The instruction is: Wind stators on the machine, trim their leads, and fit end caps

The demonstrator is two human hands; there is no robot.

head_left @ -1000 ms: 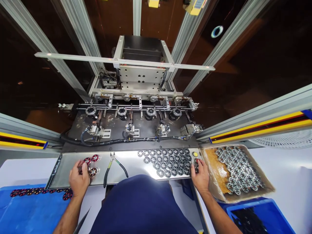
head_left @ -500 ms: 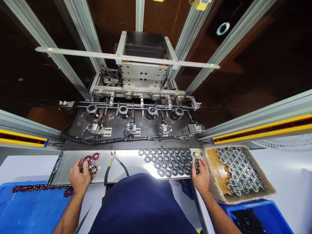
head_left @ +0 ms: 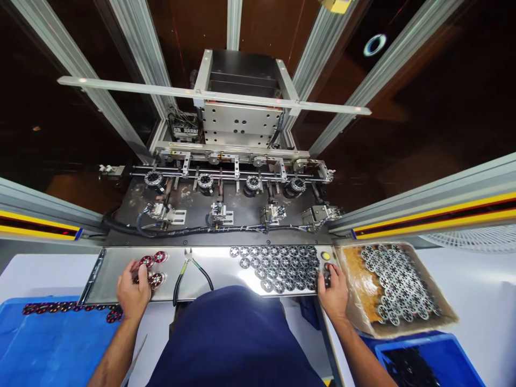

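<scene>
My left hand (head_left: 134, 293) rests at the left end of the metal tray, thumb and fingers curled around a round red-and-black slotted part that they partly cover. Close to its fingertips lie more such parts, a red-and-black one (head_left: 160, 257) and a copper-toned one (head_left: 156, 280). At the tray's right end, my right hand (head_left: 334, 290) has its fingers apart by the button panel, with fingertips at the red button (head_left: 328, 266). A yellow button (head_left: 325, 256) shows just above. Rows of black-and-silver slotted discs (head_left: 284, 263) lie left of this hand.
Wire cutters (head_left: 187, 269) lie open on the tray (head_left: 223, 269). Behind it stands a machine with several round fixtures (head_left: 205, 184). A carton (head_left: 439, 306) of silver discs and a blue bin (head_left: 455, 349) are at right. A blue crate (head_left: 52, 344) with red-and-black parts is at left.
The camera view has shifted slightly. Both hands keep their places, and the parts on the tray and the machine's fixtures look unchanged.
</scene>
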